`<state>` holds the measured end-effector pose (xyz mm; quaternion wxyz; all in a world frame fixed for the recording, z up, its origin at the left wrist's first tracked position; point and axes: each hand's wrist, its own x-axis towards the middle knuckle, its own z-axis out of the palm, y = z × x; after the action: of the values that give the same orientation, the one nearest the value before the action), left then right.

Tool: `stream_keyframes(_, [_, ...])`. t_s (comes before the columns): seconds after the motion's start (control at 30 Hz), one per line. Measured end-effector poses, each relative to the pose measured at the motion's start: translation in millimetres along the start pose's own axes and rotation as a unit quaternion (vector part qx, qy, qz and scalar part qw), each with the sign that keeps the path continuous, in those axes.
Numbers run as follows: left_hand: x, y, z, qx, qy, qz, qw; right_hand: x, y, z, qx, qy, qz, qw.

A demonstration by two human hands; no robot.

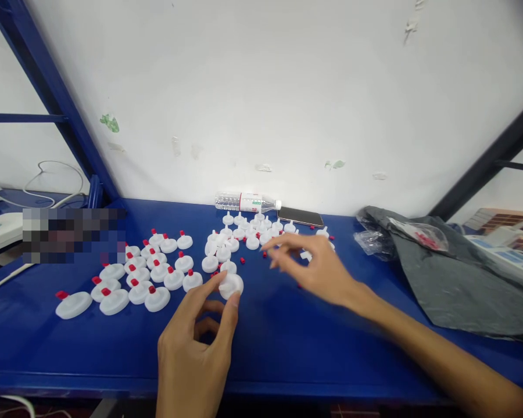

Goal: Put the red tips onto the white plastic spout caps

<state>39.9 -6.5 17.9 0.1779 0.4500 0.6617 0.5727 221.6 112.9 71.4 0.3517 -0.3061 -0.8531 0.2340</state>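
Observation:
My left hand [198, 342] pinches a white disc-shaped nozzle cap [232, 285] between thumb and fingers, above the blue table. My right hand [316, 267] hovers to the right of centre, fingers bent and a little apart. Just by its fingertips is a small red tip cap [265, 254]; I see no grip on it. To the left, several white nozzle caps [114, 302] stand with red tips on their spouts. In the middle, behind my hands, a cluster of white nozzle caps [224, 253] shows bare spouts. Another loose red tip cap [243, 260] lies among them.
A clear water bottle [249, 202] lies along the wall, beside a dark phone [300, 217]. Grey plastic sheeting [457, 284] covers the right side, with a clear bag [422, 234] of red pieces on it. Blue frame posts [65, 98] rise at the left; a white cable [9, 278] runs there.

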Motion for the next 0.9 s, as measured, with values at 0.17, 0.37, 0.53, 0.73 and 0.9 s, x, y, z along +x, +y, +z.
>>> stream_keyframes(0.17, [1,-10,5.9,0.075,-0.045,0.026,0.996,10,13,-51,-0.087,-0.188,0.18,0.962])
stream_keyframes(0.37, [3,-13,9.0,0.138,-0.066,0.031,0.988,2,23,-49,-0.091,-0.286,0.259,0.918])
stream_keyframes(0.53, [3,-13,12.1,0.167,-0.061,0.057,0.982,1,27,-37,-0.045,-0.3,0.184,0.935])
stream_keyframes(0.73, [2,-16,13.9,0.178,-0.063,0.089,0.978,2,23,-19,-0.062,-0.276,0.083,0.956])
stream_keyframes(0.9, [3,-16,13.6,0.179,-0.068,0.089,0.978,0,16,-3,-0.047,-0.259,0.049,0.963])
